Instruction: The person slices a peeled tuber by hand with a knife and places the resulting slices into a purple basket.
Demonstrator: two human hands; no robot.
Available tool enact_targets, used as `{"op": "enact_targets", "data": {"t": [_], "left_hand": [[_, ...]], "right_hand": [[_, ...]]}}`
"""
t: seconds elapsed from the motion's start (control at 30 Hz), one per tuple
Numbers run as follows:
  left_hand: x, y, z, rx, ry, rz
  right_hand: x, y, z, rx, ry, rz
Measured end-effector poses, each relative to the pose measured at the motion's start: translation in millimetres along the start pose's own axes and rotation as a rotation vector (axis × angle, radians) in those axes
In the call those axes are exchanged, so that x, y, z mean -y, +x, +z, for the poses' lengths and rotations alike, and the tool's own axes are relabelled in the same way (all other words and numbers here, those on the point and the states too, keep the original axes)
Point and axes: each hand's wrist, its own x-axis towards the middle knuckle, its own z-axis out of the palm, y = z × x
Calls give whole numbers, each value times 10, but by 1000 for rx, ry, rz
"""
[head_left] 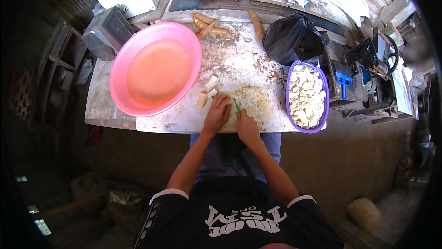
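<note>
R hand (pixel 247 125) is gripping a green-handled knife (pixel 238 108), blade pointing away twd the work spot, while the L hand (pixel 218 113) is bending its fingers low over the stained white table (pixel 244 60) nr its front edge; can't tell if it's pinching a pc. Pale peeled root chunks (pixel 212 82) are lying just L of those fingers. Pink basin (pixel 120 83) w/ cloudy liquid (pixel 159 71) is sitting on the L, purple basket (pixel 314 130) is holding pale cut pcs (pixel 306 97) on the R, black bag (pixel 287 39) & brown roots (pixel 216 31) lying twd the back.

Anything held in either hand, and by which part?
Right hand holds a knife by its green handle. Left hand is beside pale root pieces; whether it grips one can't be told.
</note>
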Motion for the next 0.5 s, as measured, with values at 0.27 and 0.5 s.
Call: {"op": "enact_targets", "data": {"t": [0.27,0.5], "left_hand": [[-4,-27,-12,21,-28,-5],[-65,-15,-16,17,-30,26]], "right_hand": [[90,35,43,27,-27,27],[-24,116,156,22,-70,1]]}}
